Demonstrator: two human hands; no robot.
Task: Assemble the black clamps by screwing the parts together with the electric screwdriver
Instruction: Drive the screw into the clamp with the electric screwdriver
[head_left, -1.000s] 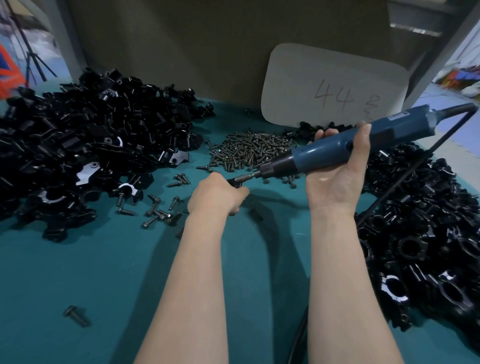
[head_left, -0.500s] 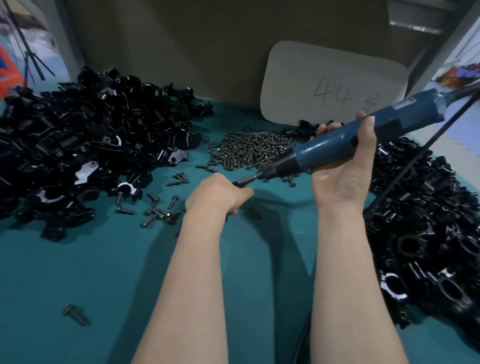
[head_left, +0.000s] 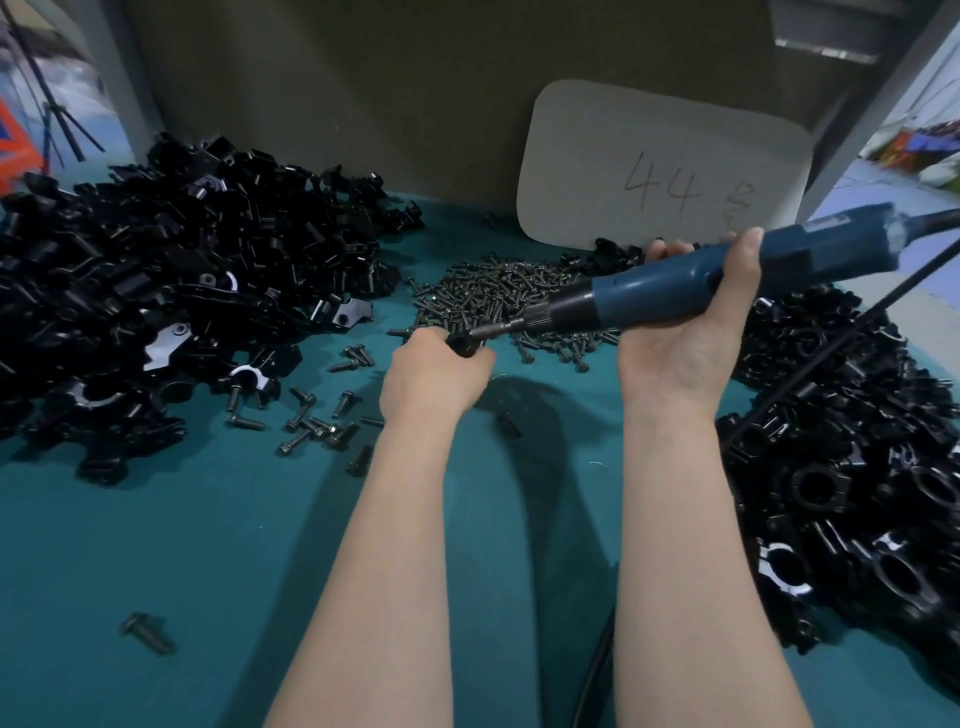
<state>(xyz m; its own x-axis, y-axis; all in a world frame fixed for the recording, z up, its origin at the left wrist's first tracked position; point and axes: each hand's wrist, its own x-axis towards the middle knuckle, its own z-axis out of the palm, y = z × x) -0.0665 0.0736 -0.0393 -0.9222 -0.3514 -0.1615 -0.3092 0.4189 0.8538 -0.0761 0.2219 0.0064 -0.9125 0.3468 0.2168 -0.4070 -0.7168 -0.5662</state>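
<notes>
My left hand (head_left: 434, 376) grips a small black clamp (head_left: 461, 344) above the teal table; most of the clamp is hidden inside the fist. My right hand (head_left: 685, 343) holds the blue electric screwdriver (head_left: 691, 283), fingers wrapped round its body. The tool slants down to the left and its bit tip (head_left: 480, 332) touches the clamp. A pile of loose black clamp parts (head_left: 171, 291) lies at the left. A second heap of black clamps (head_left: 852, 467) lies at the right. A mound of dark screws (head_left: 498, 296) sits just behind my hands.
Scattered screws (head_left: 311, 415) lie left of my left wrist, and a single screw (head_left: 148, 631) lies near the front left. A grey card marked 44 (head_left: 665, 171) leans on the back wall. The screwdriver's black cable (head_left: 810, 364) runs down across the right heap.
Both hands have risen slightly and shifted a little right. The screwdriver's rear end has tilted higher while its bit stays at the clamp in my left hand.
</notes>
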